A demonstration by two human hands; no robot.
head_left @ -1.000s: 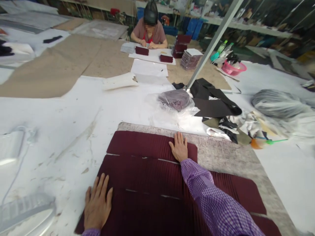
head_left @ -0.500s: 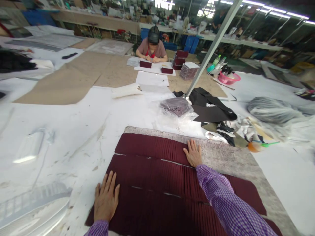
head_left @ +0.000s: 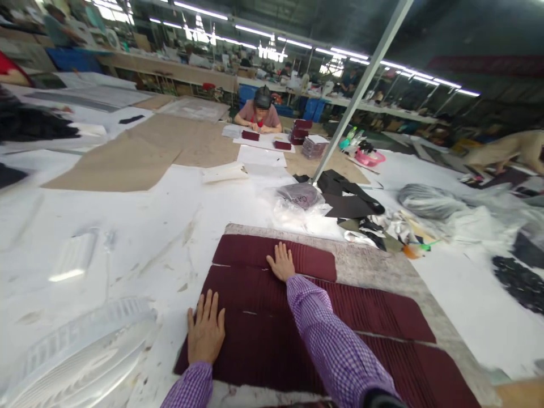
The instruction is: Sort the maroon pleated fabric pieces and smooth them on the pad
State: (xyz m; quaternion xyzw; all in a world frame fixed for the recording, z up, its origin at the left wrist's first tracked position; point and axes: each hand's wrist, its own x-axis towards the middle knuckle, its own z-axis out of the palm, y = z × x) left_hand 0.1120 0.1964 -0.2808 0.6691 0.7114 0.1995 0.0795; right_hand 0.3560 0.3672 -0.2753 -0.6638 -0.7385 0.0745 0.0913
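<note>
Rows of dark maroon fabric pieces (head_left: pixel 361 303), with pleats or folds across them, lie flat on a mottled grey sheet (head_left: pixel 361 260). My left hand (head_left: pixel 206 331) rests palm down, fingers stretched out, at the left edge of the lower rows. On the farthest maroon piece (head_left: pixel 242 249) lies my right hand (head_left: pixel 281 262), flat with spread fingers, near the middle of that strip. Neither hand grips anything. My right forearm, in a purple checked sleeve, covers part of the rows beneath it.
A clear plastic bag with a dark bundle (head_left: pixel 300 195) sits beyond the sheet, beside black fabric scraps (head_left: pixel 351 195) and a slanted metal post (head_left: pixel 361 90). Clear plastic pieces (head_left: pixel 85 357) lie at left. A person (head_left: pixel 259 110) sits opposite, near maroon stacks (head_left: pixel 300 131).
My right hand has slid left along the farthest strip, uncovering its right end. My left hand stays near the left edge. The view has tilted upward and turned to the right.
</note>
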